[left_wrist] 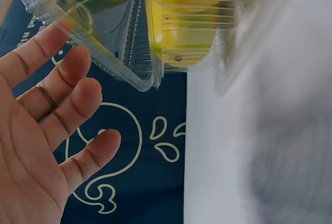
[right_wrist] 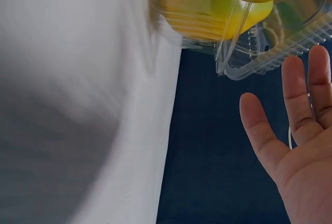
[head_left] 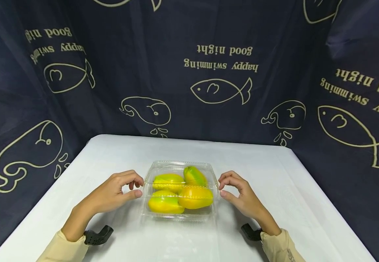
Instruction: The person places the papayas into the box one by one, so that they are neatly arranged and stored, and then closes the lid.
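A clear plastic clamshell box (head_left: 183,217) stands on the table with several yellow-green mangoes (head_left: 196,197) inside. Its lid (left_wrist: 111,64) is tilted up at an angle from the base, as both wrist views show. My left hand (head_left: 112,191) is at the box's left side, fingers loosely bent, the index fingertip against the lid's rim. On the opposite side is my right hand (head_left: 246,198), also loosely bent, its fingertips at or very near the rim. Contact on that side is hard to tell. Neither hand visibly grips the box.
White cloth covers the table (head_left: 242,160). A dark blue curtain (head_left: 176,43) with fish and whale drawings hangs behind and along both sides. Black bands (head_left: 98,235) sit on both wrists below beige sleeves (head_left: 63,249).
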`<state>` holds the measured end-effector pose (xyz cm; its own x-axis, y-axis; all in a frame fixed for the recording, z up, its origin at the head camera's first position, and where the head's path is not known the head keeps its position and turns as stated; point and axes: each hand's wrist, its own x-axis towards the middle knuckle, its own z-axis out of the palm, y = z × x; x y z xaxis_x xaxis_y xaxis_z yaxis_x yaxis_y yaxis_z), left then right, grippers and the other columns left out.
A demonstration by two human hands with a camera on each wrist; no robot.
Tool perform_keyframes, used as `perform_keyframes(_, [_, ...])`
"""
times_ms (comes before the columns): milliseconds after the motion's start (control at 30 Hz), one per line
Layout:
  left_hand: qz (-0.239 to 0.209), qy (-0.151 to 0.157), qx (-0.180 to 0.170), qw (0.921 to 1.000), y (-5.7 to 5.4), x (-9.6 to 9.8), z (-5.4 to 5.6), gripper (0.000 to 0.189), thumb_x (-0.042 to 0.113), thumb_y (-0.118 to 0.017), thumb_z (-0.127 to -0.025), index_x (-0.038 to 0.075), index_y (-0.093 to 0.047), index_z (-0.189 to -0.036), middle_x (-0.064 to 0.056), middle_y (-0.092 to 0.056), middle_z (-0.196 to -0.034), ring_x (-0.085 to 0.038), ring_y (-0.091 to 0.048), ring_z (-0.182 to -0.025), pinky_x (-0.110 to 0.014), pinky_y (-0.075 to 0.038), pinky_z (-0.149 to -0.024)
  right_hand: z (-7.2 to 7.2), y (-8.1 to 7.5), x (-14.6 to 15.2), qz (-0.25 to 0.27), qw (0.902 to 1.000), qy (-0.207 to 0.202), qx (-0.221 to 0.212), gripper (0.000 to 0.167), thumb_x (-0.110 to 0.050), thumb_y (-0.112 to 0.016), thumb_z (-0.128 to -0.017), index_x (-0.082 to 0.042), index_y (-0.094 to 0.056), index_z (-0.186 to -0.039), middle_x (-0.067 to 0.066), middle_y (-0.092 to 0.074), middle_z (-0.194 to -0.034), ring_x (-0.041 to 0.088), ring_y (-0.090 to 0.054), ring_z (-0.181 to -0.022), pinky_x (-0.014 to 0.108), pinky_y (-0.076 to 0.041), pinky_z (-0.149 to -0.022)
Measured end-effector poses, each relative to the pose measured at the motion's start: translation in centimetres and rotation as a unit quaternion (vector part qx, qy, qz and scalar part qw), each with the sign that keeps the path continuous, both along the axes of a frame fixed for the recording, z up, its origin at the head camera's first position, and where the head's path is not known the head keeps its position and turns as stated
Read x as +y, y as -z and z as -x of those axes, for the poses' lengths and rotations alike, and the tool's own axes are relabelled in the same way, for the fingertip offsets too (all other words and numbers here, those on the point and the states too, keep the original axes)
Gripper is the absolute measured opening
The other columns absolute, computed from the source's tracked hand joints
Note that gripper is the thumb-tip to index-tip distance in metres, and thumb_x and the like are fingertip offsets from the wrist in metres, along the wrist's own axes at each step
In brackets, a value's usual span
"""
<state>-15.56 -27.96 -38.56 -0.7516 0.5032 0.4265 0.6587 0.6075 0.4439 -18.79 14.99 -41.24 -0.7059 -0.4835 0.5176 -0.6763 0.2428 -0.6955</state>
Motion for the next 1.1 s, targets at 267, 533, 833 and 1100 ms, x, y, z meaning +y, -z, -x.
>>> perform_keyframes(267, [-0.001,-0.006,-0.022,0.9997,0.5,0.1,-0.3,0.025,0.028,-0.075,-0.09,0.039,-0.062,-0.109,0.02,-0.062,-0.099,-0.008,-0.057,-0.084,-0.021,-0.046,-0.059,-0.4,0.2,-0.1,0.003,1.0,0.007,0.006,0.023,-0.002,-0.069,-0.089,-0.022,-0.063,-0.098,0.019,-0.059,-0.114,0.016,-0.055,-0.111,0.031,-0.048,-0.099])
perform_keyframes(533, [-0.003,0.006,-0.02,0.9998,1.0,0.0,-0.2,0.022,0.029,-0.075,-0.09,0.029,-0.065,-0.11,0.013,-0.065,-0.099,-0.009,-0.057,-0.084,-0.02,-0.046,-0.06,-0.5,0.6,-0.2,0.001,0.9999,0.016,-0.001,0.022,-0.004,-0.07,-0.089,-0.023,-0.063,-0.097,0.015,-0.059,-0.113,0.016,-0.054,-0.11,0.033,-0.047,-0.097])
perform_keyframes(833, [-0.001,0.013,-0.014,0.9998,1.5,-0.3,-0.2,0.026,0.029,-0.077,-0.088,0.031,-0.064,-0.11,0.011,-0.066,-0.098,-0.01,-0.058,-0.084,-0.024,-0.048,-0.065,-1.0,0.7,-0.3,-0.02,0.9996,0.013,-0.013,0.022,-0.005,-0.073,-0.088,-0.021,-0.063,-0.099,0.009,-0.059,-0.111,0.015,-0.055,-0.108,0.038,-0.048,-0.098])
perform_keyframes(1100, [0.005,0.021,-0.036,0.9991,1.7,-0.3,-0.2,0.023,0.03,-0.077,-0.089,0.026,-0.064,-0.108,0.016,-0.064,-0.093,-0.011,-0.058,-0.082,-0.024,-0.047,-0.07,-1.6,0.3,-0.5,-0.054,0.9974,0.033,-0.037,0.021,-0.014,-0.077,-0.087,-0.025,-0.063,-0.099,-0.005,-0.057,-0.109,0.014,-0.056,-0.103,0.043,-0.049,-0.096])
